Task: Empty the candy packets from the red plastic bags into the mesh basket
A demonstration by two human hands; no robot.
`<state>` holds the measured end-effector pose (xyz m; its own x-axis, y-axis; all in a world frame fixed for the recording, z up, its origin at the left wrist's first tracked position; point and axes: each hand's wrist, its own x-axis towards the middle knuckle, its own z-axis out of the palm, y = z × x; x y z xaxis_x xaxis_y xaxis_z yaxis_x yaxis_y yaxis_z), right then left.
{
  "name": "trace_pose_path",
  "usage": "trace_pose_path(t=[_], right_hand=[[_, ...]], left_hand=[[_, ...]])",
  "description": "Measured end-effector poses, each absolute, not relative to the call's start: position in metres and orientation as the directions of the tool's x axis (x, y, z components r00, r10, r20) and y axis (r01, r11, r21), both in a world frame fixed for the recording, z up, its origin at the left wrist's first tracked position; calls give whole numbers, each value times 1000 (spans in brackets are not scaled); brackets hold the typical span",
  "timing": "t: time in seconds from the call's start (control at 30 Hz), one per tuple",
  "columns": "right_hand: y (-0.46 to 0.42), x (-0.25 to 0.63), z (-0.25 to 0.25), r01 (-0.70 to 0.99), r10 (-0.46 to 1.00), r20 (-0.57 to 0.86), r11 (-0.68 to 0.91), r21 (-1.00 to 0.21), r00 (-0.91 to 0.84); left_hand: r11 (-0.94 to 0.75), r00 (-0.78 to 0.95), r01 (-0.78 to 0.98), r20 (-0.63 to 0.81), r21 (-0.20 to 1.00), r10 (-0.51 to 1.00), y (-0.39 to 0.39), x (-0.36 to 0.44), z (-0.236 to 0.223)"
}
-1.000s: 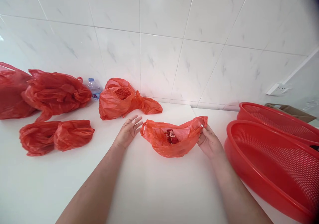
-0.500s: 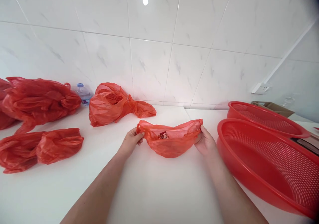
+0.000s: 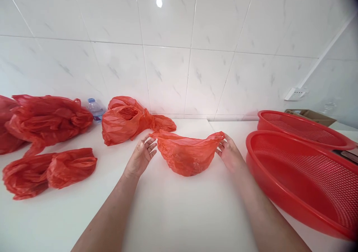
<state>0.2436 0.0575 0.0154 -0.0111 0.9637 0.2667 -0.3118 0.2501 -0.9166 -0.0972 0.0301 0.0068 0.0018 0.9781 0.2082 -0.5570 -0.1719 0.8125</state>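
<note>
We've got a bare left hand (image 3: pixel 140 157) and a bare right hand (image 3: pixel 229 153) here! Both forearms (image 3: pixel 107 211) bare too, narrowing towards the wrists (image 3: pixel 131 174), and we spot one tiny mark (image 3: pixel 90 229) on the left.

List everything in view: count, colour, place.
Wall tiles: many, white, background.
Tabletop: one, white, foreground.
Centre plastic bag: one, red, middle.
Other plastic bags: several, red, left and back centre.
Bottle: one, clear and blue, back left.
Baskets: two, red, right.
Cardboard box: one, brown, behind the baskets.
Blurred item: one, transparent, near the box.
Socket: one, white, back right.
Partly hidden object: one, black, right edge.
Forearms: two, bare, foreground.
Left hand: one, bare, at centre bag's left corner.
Right hand: one, bare, at its right corner.
</note>
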Motion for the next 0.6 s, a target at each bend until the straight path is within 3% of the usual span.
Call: trace_pose_path(t=[0.13, 0.27, 0.47, 0.6], right_hand=[[58, 228, 8, -292, 968, 227, 188, -938, -109], [47, 212, 5, -329, 947, 201, 113, -938, -249], [30, 202, 9, -303, 919, -3, -133, -944, -395], [30, 206, 14, -427, 941, 75, -78, -901, -330]], left_hand=[[-170, 120, -360, 226, 917, 967, 29, -95, 6], [-171, 298, -270, 251, 947, 921, 20, -74, 14], [-77, 409, -243, 174, 967, 896, 13, -50, 13], [91, 354, -333, 35, 939, 934, 15, -51, 8]])
